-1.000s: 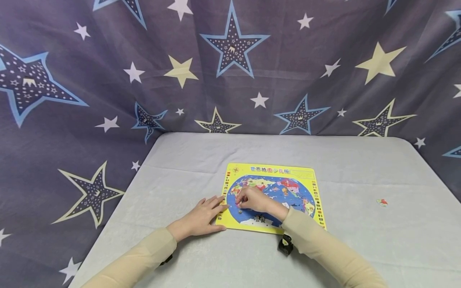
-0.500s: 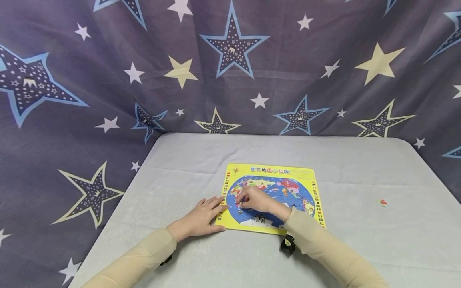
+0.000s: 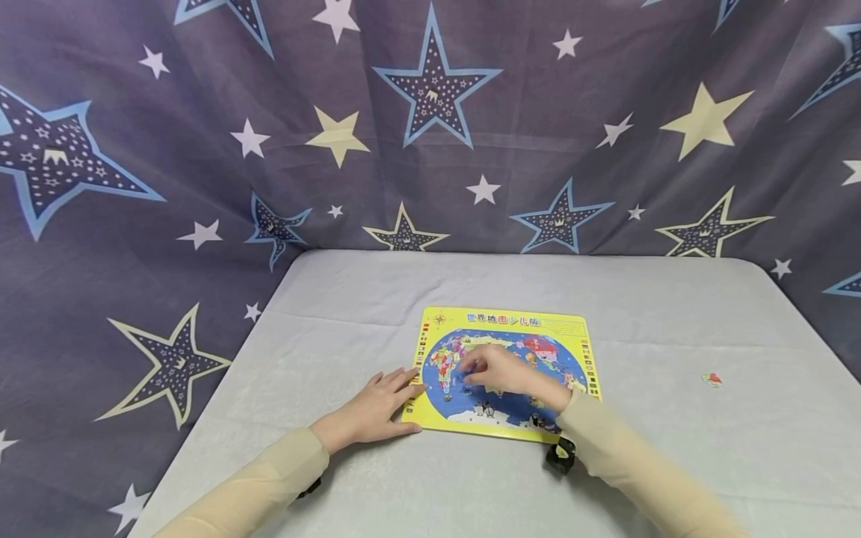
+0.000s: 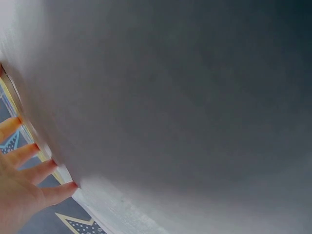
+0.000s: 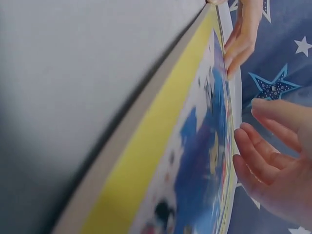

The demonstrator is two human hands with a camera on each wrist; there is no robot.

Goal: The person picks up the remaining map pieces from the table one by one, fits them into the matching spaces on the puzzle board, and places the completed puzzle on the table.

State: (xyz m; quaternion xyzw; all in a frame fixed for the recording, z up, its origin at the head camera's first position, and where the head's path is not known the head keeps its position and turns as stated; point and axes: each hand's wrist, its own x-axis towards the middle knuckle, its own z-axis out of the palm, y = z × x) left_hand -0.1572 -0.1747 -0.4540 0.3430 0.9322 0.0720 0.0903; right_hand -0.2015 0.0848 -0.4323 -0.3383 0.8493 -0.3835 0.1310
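A yellow-bordered world map puzzle board [image 3: 464, 430] lies flat on the table, with colourful continents on a blue sea. My left hand [image 3: 377, 407] rests with its fingers spread on the board's left edge; the left wrist view shows those fingers [image 4: 34, 173] along the border. Over the left-middle part of the map is my right hand [image 3: 504, 371], its fingers bent loosely. In the right wrist view the right hand [image 5: 278, 151] has a gap between thumb and fingers, and no piece shows in it. Part of the map is hidden beneath this hand.
A small red and green puzzle piece [image 3: 711, 380] lies alone on the grey cloth-covered table [image 3: 659, 314], well right of the board. A dark star-patterned curtain [image 3: 471, 202] rises behind the table and along its left side. A black wrist camera [image 3: 561, 456] hangs under the right sleeve.
My right hand has come away from the pink and red area at the map's left and shifted to the right, uncovering it. The left hand stays in place.
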